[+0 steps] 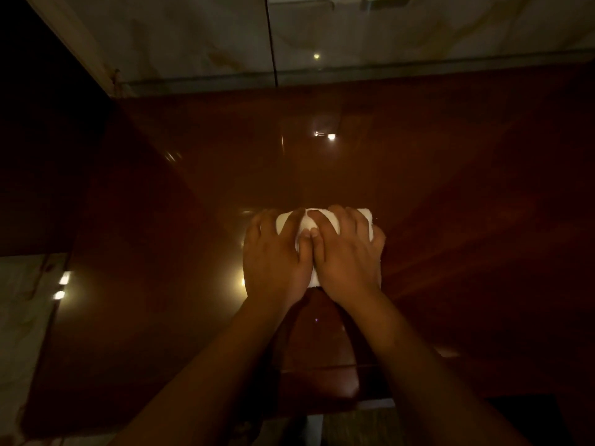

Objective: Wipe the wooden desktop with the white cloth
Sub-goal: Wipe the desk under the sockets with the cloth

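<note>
A folded white cloth [307,222] lies flat on the glossy reddish-brown wooden desktop [450,204], near its middle. Both of my hands press down on the cloth side by side, thumbs touching. My left hand [277,252] covers the cloth's left half with fingers spread. My right hand [346,252] covers the right half, fingers spread too. Only slivers of cloth show between the fingers and between the thumbs. The scene is dim.
A pale marbled wall [193,37] with a dark vertical seam runs along the desk's far edge. A dark panel [38,140] borders the left side. Light reflections dot the desktop. Pale floor [19,317] shows past the desk's left edge.
</note>
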